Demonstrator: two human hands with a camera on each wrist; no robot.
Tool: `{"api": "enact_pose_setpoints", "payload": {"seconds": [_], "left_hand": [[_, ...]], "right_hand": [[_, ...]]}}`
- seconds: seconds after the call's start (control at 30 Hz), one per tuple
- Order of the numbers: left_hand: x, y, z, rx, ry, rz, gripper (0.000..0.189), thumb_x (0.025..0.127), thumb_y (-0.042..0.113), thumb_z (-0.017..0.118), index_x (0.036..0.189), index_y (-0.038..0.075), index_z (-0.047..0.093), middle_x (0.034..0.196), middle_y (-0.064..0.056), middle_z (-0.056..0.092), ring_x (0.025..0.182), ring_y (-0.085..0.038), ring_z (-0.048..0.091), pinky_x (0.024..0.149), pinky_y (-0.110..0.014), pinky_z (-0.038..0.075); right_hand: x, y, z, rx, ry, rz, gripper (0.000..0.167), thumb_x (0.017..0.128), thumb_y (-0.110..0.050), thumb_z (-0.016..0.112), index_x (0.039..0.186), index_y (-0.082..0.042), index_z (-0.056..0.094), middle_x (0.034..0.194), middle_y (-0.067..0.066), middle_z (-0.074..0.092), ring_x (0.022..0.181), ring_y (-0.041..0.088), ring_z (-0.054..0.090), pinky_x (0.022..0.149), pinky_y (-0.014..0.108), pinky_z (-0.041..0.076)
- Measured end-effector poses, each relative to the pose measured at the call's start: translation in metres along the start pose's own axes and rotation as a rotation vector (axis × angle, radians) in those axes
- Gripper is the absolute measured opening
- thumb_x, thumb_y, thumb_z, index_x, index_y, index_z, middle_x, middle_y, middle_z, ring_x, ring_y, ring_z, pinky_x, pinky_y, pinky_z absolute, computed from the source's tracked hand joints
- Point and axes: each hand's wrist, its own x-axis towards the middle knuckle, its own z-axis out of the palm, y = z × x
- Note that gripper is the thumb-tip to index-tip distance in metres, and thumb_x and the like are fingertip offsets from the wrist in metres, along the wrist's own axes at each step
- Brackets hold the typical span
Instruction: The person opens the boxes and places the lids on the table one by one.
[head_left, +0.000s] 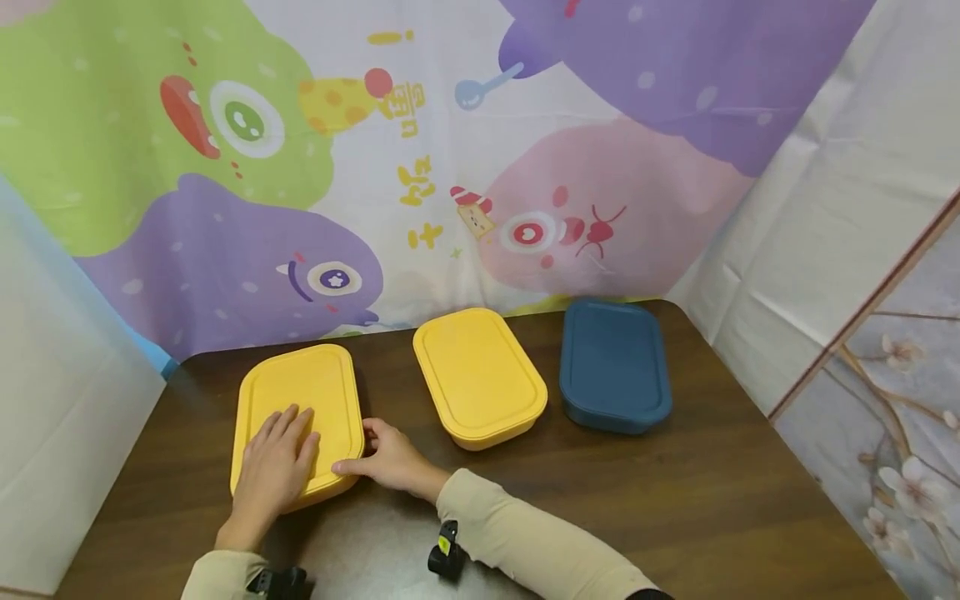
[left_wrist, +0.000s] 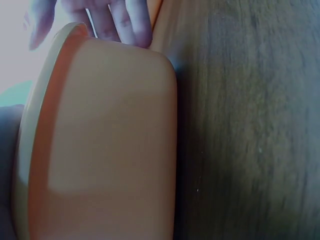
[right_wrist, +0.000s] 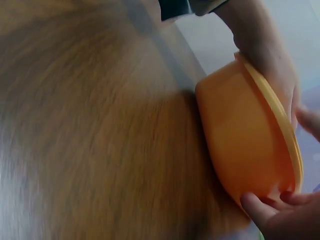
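A yellow lidded food container point(head_left: 330, 375) stands at the left of the table. My left hand point(head_left: 273, 462) lies on its lid, palm down, with the fingers stretched toward the far side. At the container's right side, my right hand point(head_left: 393, 458) grips the rim, thumb over the lid's edge and fingers against the side wall. In the right wrist view, fingertips point(right_wrist: 257, 207) touch the orange-looking wall point(right_wrist: 245, 135) below the lid. The left wrist view shows the near wall point(left_wrist: 115, 135) close up, with the right hand's fingers point(left_wrist: 120, 22) beyond it.
Another yellow lidded container point(head_left: 480, 375) sits at the middle back of the brown wooden table point(head_left: 675, 517). To its right is a dark blue one point(head_left: 615, 362), also lidded. A cartoon-printed cloth point(head_left: 450, 275) hangs behind the table's back edge.
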Motion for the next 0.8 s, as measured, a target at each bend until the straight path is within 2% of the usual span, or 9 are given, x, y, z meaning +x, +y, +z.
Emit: {"api": "enact_pose_setpoints", "payload": {"seconds": [0.13,0.27,0.4,0.5,0.67,0.8], "left_hand": [[-0.0006,0.0002,-0.0005,0.002,0.020,-0.002,0.044,0.102,0.024,0.047,0.138,-0.002,0.049,0.145,-0.030,0.041,0.135,-0.049,0.032,0.104,-0.068,0.026],[0.0012,-0.0005,0.0021,-0.002,0.014,-0.002,0.044,0.102,0.024,0.046,0.137,-0.001,0.049,0.146,-0.029,0.041,0.135,-0.049,0.032,0.104,-0.068,0.026],[0.0042,-0.0003,0.0047,-0.009,0.008,0.007,0.044,0.102,0.025,0.046,0.136,-0.002,0.050,0.145,-0.028,0.042,0.135,-0.048,0.032,0.105,-0.067,0.026],[0.0052,0.0002,0.0046,-0.013,0.029,0.013,0.042,0.101,0.023,0.048,0.134,-0.002,0.052,0.143,-0.028,0.044,0.134,-0.048,0.033,0.105,-0.067,0.026],[0.0039,0.0002,0.0033,-0.015,0.050,0.007,0.041,0.100,0.022,0.050,0.133,-0.002,0.053,0.142,-0.028,0.046,0.133,-0.047,0.035,0.104,-0.066,0.027],[0.0018,-0.0001,0.0034,-0.020,0.054,0.005,0.040,0.099,0.022,0.051,0.131,-0.002,0.055,0.141,-0.027,0.048,0.132,-0.046,0.037,0.105,-0.065,0.028]], "right_hand": [[0.0016,0.0026,-0.0050,-0.093,-0.086,-0.009,0.079,0.074,-0.027,0.085,0.140,-0.008,0.046,0.133,0.004,0.059,0.114,0.011,0.060,0.090,0.021,0.050],[0.0008,0.0053,-0.0078,-0.216,-0.100,-0.039,0.089,0.072,-0.031,0.087,0.145,-0.009,0.041,0.142,0.006,0.053,0.125,0.016,0.056,0.099,0.025,0.048],[0.0011,0.0081,-0.0087,-0.330,-0.068,-0.076,0.091,0.072,-0.037,0.086,0.146,-0.009,0.039,0.145,0.006,0.051,0.131,0.016,0.051,0.107,0.028,0.043],[0.0027,0.0085,-0.0089,-0.382,-0.055,-0.103,0.092,0.073,-0.041,0.084,0.146,-0.008,0.038,0.147,0.006,0.049,0.134,0.016,0.048,0.109,0.029,0.041],[0.0053,0.0081,-0.0085,-0.453,-0.072,-0.134,0.089,0.075,-0.046,0.081,0.146,-0.008,0.041,0.146,0.005,0.051,0.134,0.015,0.049,0.109,0.027,0.041],[0.0053,0.0100,-0.0067,-0.461,-0.083,-0.142,0.086,0.075,-0.048,0.080,0.144,-0.011,0.044,0.144,0.003,0.053,0.132,0.014,0.050,0.108,0.026,0.042]]}}
